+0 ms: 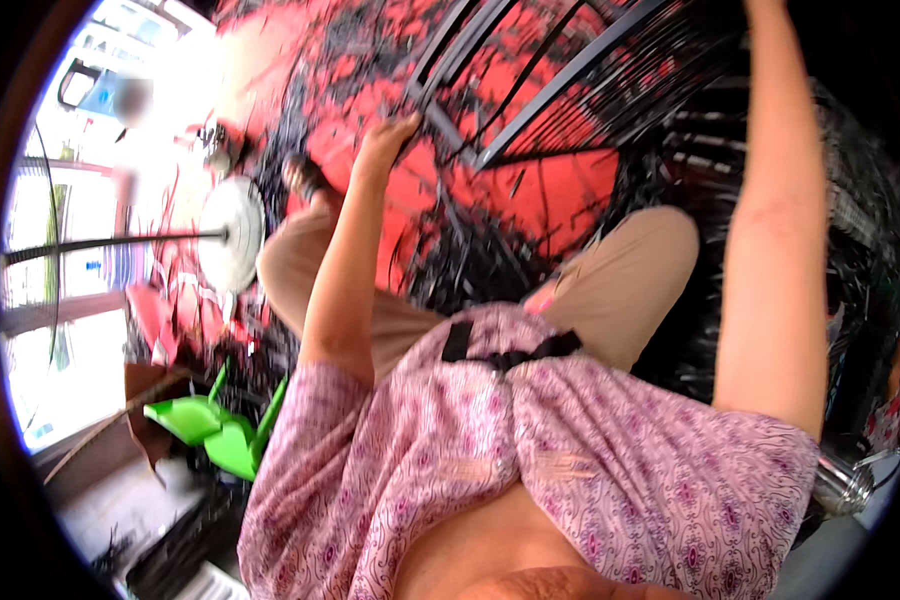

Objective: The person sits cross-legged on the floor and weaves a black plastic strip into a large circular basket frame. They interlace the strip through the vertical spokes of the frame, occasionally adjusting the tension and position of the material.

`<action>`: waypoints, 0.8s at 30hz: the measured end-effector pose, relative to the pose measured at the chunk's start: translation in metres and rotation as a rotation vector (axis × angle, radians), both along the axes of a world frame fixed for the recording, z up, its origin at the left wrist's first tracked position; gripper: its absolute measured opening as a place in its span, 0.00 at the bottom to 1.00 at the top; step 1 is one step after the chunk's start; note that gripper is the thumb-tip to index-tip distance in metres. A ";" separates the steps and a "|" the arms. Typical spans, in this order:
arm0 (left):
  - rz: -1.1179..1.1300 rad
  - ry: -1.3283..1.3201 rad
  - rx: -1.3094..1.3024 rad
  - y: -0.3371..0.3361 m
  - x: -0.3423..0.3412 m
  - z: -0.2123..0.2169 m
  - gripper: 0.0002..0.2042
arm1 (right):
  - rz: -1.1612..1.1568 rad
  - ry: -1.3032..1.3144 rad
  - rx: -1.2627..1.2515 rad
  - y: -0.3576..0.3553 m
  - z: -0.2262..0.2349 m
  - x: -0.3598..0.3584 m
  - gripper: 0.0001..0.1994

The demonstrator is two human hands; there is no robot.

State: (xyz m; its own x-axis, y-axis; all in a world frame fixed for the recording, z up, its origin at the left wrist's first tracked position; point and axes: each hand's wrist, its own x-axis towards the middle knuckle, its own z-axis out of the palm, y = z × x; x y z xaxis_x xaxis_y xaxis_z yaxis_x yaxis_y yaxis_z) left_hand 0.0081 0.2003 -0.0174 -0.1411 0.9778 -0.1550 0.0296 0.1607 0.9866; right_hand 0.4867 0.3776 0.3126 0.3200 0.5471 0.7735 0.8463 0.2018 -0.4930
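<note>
A dark grey metal frame (560,105) with black strips strung tightly across it, like a chair frame being woven, lies tilted at the top of the view. My left hand (390,138) reaches forward to the frame's near left corner, its fingers closed there on the bar; the fingertips are small and partly hidden. My right arm stretches far forward on the right, past the frame's strung side, and its hand lies beyond the top edge. Loose black strips (470,250) are heaped on the red floor (360,200) between my bent legs.
On the left stand a round pale fan (232,235), a bright green plastic chair (215,425) and a cardboard box (155,385) beside bright windows. Black strips litter the floor up to the far side. At lower right is a shiny metal container (842,485).
</note>
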 end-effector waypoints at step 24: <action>0.634 -0.634 -0.058 -0.010 -0.199 -0.012 0.22 | 0.849 0.362 -0.600 -0.163 -0.255 -0.224 0.22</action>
